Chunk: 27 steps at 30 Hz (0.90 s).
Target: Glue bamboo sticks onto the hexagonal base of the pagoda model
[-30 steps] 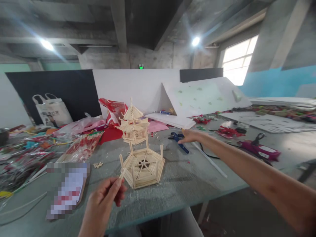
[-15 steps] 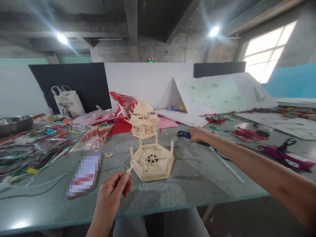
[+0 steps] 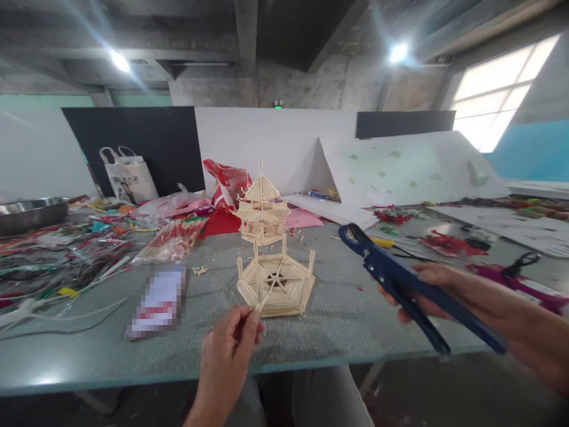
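Observation:
A small pagoda model [image 3: 267, 249] built of thin wooden sticks stands on the grey table [image 3: 338, 326], a tiered tower above a hexagonal base. My left hand [image 3: 231, 356] pinches a thin wooden stick [image 3: 263, 303] whose tip is at the front edge of the base. My right hand [image 3: 438, 290] grips blue-handled pliers [image 3: 400, 279] lifted above the table to the right of the model, jaws pointing up and left.
Clutter of plastic bags, wires and coloured packets [image 3: 80, 255] covers the table's left. A blurred packet [image 3: 157, 296] lies left of the model. White foam boards [image 3: 382, 172] lean at the back. Purple scissors [image 3: 520, 267] and red scraps lie at the right. A metal bowl [image 3: 31, 210] sits far left.
My right hand picked the blue pliers up from the table and drew them back toward me. My left hand moved the stick closer to the model's base.

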Tool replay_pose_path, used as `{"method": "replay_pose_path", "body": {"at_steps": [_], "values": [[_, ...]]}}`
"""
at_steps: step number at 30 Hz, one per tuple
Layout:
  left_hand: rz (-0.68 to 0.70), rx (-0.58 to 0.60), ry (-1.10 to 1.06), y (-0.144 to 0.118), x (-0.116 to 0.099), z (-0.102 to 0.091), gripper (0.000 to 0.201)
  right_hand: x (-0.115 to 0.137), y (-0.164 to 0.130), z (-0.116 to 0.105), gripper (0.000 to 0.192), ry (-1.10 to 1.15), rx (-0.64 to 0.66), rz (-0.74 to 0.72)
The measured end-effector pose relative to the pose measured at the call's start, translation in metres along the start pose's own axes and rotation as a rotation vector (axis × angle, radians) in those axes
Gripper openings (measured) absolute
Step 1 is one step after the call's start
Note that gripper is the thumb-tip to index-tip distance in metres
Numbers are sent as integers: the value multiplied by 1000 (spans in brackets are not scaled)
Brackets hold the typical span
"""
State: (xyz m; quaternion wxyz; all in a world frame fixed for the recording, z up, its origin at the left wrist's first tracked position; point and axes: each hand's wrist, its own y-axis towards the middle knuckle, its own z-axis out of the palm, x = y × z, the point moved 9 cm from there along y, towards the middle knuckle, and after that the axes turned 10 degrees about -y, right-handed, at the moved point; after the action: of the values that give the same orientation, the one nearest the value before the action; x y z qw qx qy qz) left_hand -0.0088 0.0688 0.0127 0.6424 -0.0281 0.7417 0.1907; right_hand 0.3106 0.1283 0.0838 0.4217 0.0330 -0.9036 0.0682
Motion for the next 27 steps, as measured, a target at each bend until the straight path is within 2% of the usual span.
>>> {"method": "replay_pose_path", "body": {"at_steps": [3, 6, 9, 13, 15, 21, 27], "values": [[64, 43, 34, 8, -18, 12, 21, -4, -33, 47, 34, 402, 295, 97], [141, 44, 44, 16, -33, 19, 18, -4, -43, 68, 33, 462, 392, 71], [206, 73, 120, 20, -45, 28, 17, -6, -40, 73, 31, 215, 365, -17], [306, 66, 250, 22, -63, 40, 16, 3, -34, 70, 19, -155, 226, -167], [359, 60, 267, 22, -73, 47, 15, 7, -33, 70, 18, -284, 168, -208], [430, 66, 173, 23, -86, 69, 14, 18, -32, 70, 21, -419, 121, -242], [515, 17, 261, 21, -87, 80, 13, 26, -31, 68, 21, -442, 117, -259]]}}
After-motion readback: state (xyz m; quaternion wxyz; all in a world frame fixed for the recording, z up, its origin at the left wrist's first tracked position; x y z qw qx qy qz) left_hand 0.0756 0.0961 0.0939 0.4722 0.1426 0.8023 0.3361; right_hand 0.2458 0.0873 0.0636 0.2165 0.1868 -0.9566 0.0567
